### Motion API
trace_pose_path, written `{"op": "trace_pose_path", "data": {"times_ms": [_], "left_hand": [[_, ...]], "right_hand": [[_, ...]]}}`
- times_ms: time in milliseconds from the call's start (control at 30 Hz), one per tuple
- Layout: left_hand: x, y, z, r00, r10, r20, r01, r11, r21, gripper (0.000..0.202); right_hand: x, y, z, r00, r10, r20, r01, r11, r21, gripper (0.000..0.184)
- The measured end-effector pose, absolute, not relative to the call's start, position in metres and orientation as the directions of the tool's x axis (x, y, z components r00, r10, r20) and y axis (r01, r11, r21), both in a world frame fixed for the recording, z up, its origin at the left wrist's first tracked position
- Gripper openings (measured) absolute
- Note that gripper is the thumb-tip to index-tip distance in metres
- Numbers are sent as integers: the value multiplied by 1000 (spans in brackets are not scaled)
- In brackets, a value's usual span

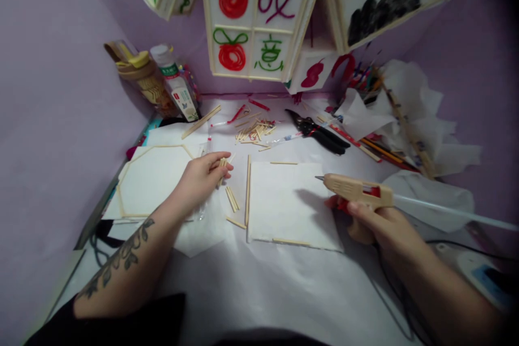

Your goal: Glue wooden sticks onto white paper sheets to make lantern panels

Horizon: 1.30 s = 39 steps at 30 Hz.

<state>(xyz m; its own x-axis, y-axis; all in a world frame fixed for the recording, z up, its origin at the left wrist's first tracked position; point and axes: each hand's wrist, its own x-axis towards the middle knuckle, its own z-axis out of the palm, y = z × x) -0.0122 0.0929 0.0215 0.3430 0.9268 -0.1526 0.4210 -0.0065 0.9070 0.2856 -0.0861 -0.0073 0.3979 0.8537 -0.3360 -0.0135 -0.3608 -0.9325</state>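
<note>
My right hand (pixel 368 219) is wrapped round the handle of a beige hot glue gun (pixel 352 189), its nozzle pointing left above a white square panel (pixel 292 205). A clear glue stick (pixel 450 211) pokes out of the gun's back. My left hand (pixel 211 170) is closed on a few short wooden sticks (pixel 222 167), left of the panel. Just below it, several cut sticks (pixel 232 199) lie on the table. Short strips (pixel 284 162) sit at the panel's top and bottom edges, and a longer stick (pixel 248 192) lies along its left edge.
Black-handled pruning shears (pixel 320 132) and a pile of stick offcuts (pixel 257 131) lie behind the panel. An octagonal stick frame (pixel 152 181) rests at left, near a white bottle (pixel 176 84) and a cup (pixel 141 75). Painted lanterns (pixel 251 21) hang above; crumpled paper (pixel 425 102) is at right.
</note>
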Motion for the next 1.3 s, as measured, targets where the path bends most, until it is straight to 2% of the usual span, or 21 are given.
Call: {"op": "trace_pose_path", "data": {"times_ms": [100, 200, 300, 500, 667, 767, 833, 900, 967, 1067, 1200, 1300], "left_hand": [[-10, 89, 20, 457, 834, -309, 352, 150, 924, 50], [-7, 82, 19, 539, 685, -490, 402, 303, 864, 68], [-5, 78, 19, 529, 631, -568, 499, 309, 809, 77], [3, 68, 22, 597, 518, -613, 570, 264, 778, 65], [8, 61, 14, 555, 647, -523, 532, 207, 821, 64], [3, 60, 10, 608, 606, -513, 541, 156, 826, 58], [-1, 61, 10, 642, 597, -480, 563, 57, 824, 52], [-5, 62, 14, 630, 657, -414, 591, -60, 804, 46], [-6, 63, 22, 585, 728, -357, 614, -110, 781, 46], [-1, 65, 32, 544, 766, -342, 582, -51, 812, 46], [9, 71, 24, 487, 786, -382, 456, 144, 878, 26], [12, 76, 10, 412, 825, -386, 396, 219, 891, 27]], "right_hand": [[289, -85, -6, 393, 844, -365, -99, -356, -929, 39], [290, -83, -5, 391, 840, -377, -169, -337, -926, 42], [288, -81, -3, 449, 817, -362, -183, -312, -932, 41], [287, -79, -4, 436, 815, -381, -213, -317, -924, 33], [290, -80, -10, 450, 819, -355, -216, -285, -934, 34], [291, -80, -13, 453, 828, -331, -180, -279, -943, 33], [292, -80, -13, 448, 833, -324, -159, -282, -946, 32], [292, -80, -13, 442, 836, -326, -154, -287, -945, 32], [292, -79, -12, 446, 833, -328, -152, -291, -945, 32], [291, -79, -9, 448, 824, -347, -135, -322, -937, 33], [292, -79, -10, 442, 826, -349, -120, -331, -936, 35], [292, -80, -12, 441, 825, -354, -118, -337, -934, 36]]}}
